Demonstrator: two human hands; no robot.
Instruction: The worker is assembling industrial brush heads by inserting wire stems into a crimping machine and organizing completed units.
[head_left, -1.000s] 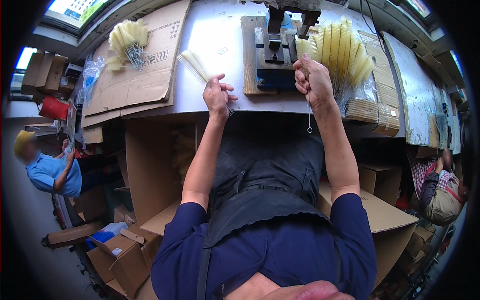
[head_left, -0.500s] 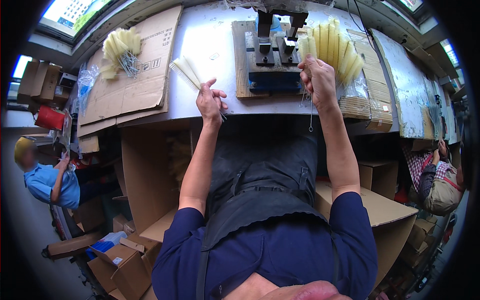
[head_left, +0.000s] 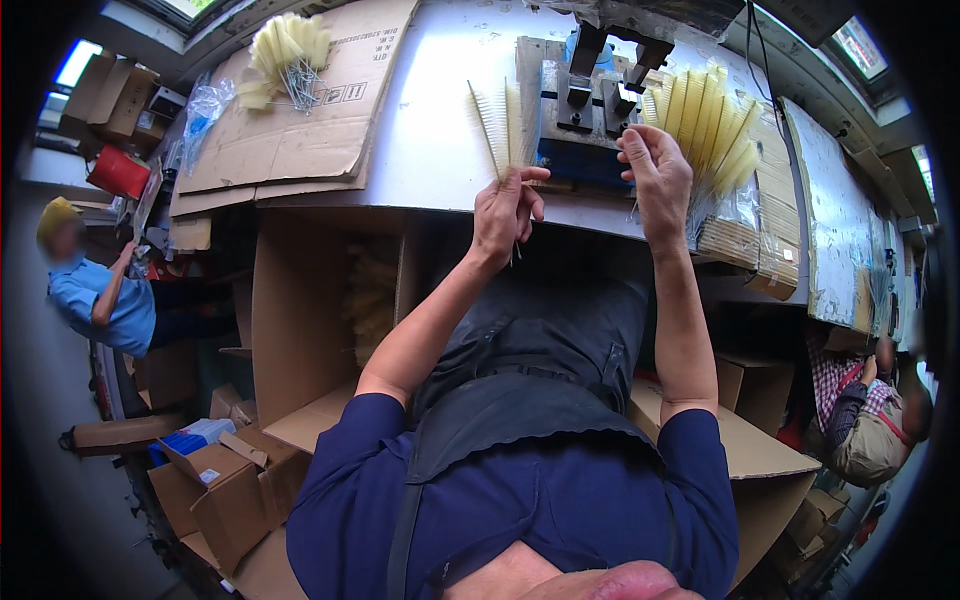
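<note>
Pinching a few thin brushes (head_left: 490,125) by their stems, the left hand (head_left: 503,215) is closing narrowly around them at the table's (head_left: 440,100) front edge, just left of the press (head_left: 590,95). Their bristly ends are pointing away from the body and fanning slightly apart, while wire ends are poking out below the fist. The right hand (head_left: 657,180) is hovering by the press's right side, its fingers half curled and thumb near forefinger; whether anything is sitting between those fingertips, I cannot tell. Beyond it, a pale pile (head_left: 705,120) is lying right of the press, and another bunch (head_left: 290,60) is resting on the cardboard (head_left: 270,150) at far left.

The step in hand, as I am judging it, seems to be gathering brushes singly beside the press. Doing it well is probably meaning gripping bare wire rather than bristles, keeping the stems level with one another, and holding the grip light enough for adding another. Crowding the bristles would be risking bent tips, and reaching close around the press is calling for care with the fingertips.
</note>
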